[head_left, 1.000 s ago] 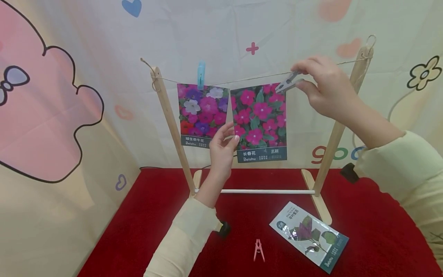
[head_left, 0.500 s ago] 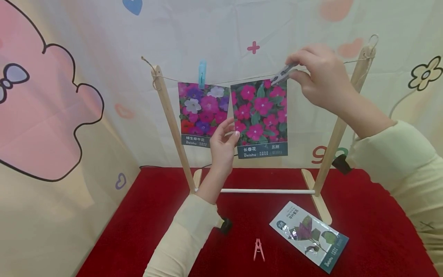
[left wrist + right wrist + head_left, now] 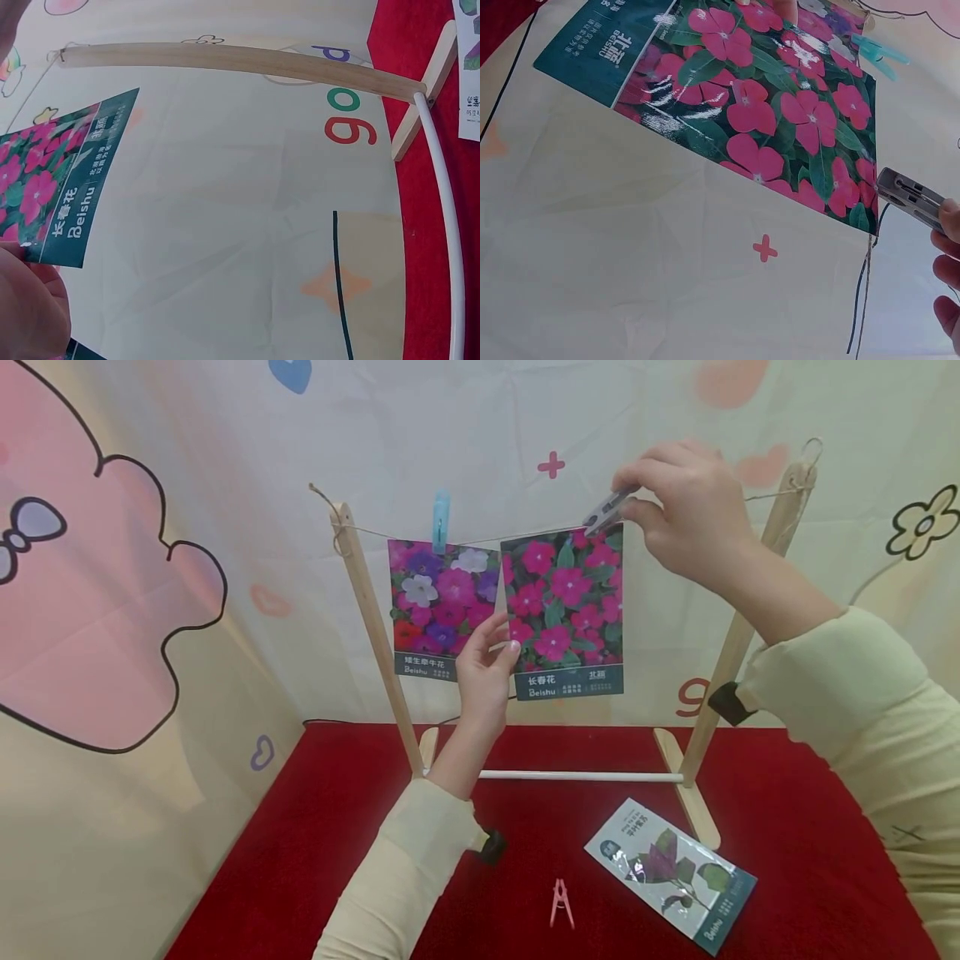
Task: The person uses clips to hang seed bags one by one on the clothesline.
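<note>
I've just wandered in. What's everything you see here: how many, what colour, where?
Backdrop: one, whitish with coloured prints, behind.
Cloth: one, red, underneath.
Posts: two, pale wood, at either side.
Rod: one, white, low between posts.
String: one, beige, high between posts.
Mixed-flower packet: one, pink-purple, hanging from string.
Pink-flower packet: one, magenta-green, to its right.
Leafy packet: one, white-teal, on cloth.
Blue clothespin: one, pale blue, on mixed-flower packet's top.
Grey clothespin: one, grey, at pink-flower packet's top.
Pink clothespin: one, pink, on cloth.
Wrist devices: two, black, at cuffs.
Sleeves: two, cream, on forearms.
Left hand: one, bare, holding pink-flower packet's left edge.
Right hand: one, bare, pinching grey clothespin.
</note>
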Demonstrator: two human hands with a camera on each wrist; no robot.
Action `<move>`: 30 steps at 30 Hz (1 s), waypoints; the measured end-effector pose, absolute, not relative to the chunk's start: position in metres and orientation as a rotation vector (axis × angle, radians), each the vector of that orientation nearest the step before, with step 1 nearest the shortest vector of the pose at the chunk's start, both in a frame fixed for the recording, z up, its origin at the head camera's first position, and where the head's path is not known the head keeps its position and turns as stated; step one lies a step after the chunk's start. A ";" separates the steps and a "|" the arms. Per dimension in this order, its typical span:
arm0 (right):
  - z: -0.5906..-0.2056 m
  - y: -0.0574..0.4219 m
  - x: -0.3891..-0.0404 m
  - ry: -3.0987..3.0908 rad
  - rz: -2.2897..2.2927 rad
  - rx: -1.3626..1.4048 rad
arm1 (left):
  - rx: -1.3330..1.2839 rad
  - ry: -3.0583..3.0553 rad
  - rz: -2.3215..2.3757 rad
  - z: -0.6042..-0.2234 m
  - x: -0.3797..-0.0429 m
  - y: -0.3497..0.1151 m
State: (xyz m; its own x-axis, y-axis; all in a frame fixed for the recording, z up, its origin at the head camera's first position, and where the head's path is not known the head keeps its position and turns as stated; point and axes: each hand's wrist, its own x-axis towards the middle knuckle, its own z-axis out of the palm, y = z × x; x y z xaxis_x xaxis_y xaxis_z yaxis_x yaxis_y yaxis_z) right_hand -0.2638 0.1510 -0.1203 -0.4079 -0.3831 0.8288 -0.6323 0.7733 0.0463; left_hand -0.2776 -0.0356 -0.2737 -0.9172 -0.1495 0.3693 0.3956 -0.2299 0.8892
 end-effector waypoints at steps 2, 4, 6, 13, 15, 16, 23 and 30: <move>-0.119 0.150 -0.265 -2.049 0.339 0.754 | -0.290 -1.683 -2.204 -0.273 -0.278 -0.035; -0.118 0.149 -0.265 -2.052 0.332 0.748 | -0.290 -1.682 -2.204 -0.272 -0.278 -0.035; -0.117 0.148 -0.266 -2.055 0.319 0.744 | -0.290 -1.680 -2.204 -0.272 -0.278 -0.035; -0.113 0.143 -0.268 -2.085 0.251 0.725 | -0.279 -1.693 -2.196 -0.271 -0.279 -0.034; -0.111 0.142 -0.268 -2.098 0.222 0.730 | -0.275 -1.694 -2.195 -0.271 -0.279 -0.034; -0.110 0.142 -0.268 -2.108 0.211 0.731 | -0.274 -1.694 -2.195 -0.271 -0.279 -0.034; -0.104 0.140 -0.270 -2.214 0.177 0.719 | -0.274 -1.688 -2.191 -0.271 -0.280 -0.034; -0.100 0.138 -0.272 -2.276 0.153 0.715 | -0.267 -1.692 -2.196 -0.271 -0.281 -0.033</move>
State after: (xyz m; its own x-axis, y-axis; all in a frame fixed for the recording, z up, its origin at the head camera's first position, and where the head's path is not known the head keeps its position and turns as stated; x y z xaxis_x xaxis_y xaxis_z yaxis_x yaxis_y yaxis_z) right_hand -0.2723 0.1377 -0.1002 -0.5763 -0.4492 0.6827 -0.5367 0.8380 0.0984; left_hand -0.2810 -0.0330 -0.2711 -0.9192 -0.1624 0.3589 0.3884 -0.2220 0.8944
